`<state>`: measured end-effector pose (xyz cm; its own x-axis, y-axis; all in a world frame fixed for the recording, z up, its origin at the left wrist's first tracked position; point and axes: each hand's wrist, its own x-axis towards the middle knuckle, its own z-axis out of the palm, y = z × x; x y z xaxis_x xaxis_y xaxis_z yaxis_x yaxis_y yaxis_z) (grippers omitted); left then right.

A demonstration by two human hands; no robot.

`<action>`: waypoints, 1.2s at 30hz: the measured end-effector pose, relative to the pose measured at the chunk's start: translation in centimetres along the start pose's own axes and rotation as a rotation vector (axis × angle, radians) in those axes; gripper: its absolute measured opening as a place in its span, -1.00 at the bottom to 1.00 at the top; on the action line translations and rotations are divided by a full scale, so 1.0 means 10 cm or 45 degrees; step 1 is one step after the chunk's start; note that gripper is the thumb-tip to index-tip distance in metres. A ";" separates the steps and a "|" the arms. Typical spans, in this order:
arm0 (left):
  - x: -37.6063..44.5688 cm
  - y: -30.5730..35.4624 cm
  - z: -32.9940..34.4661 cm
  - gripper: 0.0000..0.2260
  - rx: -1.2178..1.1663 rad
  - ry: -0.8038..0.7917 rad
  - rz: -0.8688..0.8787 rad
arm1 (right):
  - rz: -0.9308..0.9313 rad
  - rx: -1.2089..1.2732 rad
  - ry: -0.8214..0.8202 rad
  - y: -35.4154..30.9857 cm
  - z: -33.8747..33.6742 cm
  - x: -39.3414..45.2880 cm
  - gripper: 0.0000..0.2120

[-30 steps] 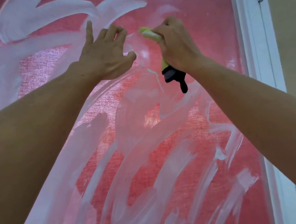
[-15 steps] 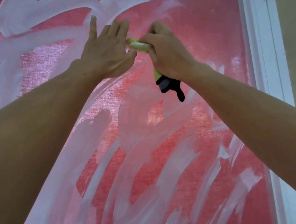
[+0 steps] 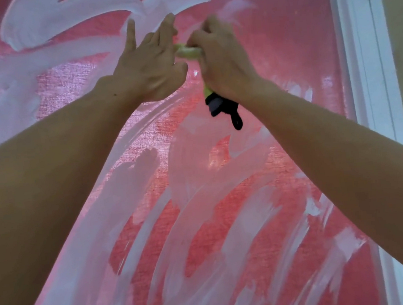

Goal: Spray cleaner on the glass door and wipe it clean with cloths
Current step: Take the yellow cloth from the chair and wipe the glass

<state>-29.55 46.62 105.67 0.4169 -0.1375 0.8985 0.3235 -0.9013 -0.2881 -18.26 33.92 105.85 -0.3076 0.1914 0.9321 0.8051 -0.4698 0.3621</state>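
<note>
Gripping a yellow-green cloth [image 3: 188, 51], the right hand [image 3: 223, 61] curls its fingers [image 3: 205, 32] round the wad, which pokes out just left of them. A black piece [image 3: 223, 108], whose nature cannot be told, hangs below the heel of that hand. The left hand [image 3: 149, 71] has its fingers [image 3: 165, 29] straight and loosely spread, their tips right beside the cloth. Beyond both sets of fingers stands the glass door [image 3: 227, 223], smeared with white streaks [image 3: 64, 15] over red. A white frame [image 3: 359, 63] runs far right of the fingers.
</note>
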 end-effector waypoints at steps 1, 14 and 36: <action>0.00 0.01 0.00 -0.20 -0.013 0.002 0.000 | -0.098 0.000 -0.009 -0.05 0.01 -0.09 -0.82; 0.00 -0.08 -0.14 -0.29 -0.179 -0.086 0.028 | 0.215 0.000 0.048 0.03 -0.07 0.00 -0.77; -0.08 0.03 -0.13 -0.31 -0.310 -0.005 -0.029 | 0.047 0.062 -0.009 -0.47 0.04 -0.67 -0.73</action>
<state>-30.90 45.95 105.36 0.4151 -0.1152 0.9025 0.1183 -0.9767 -0.1791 -19.80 35.18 97.90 -0.2736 0.1809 0.9447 0.8395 -0.4345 0.3263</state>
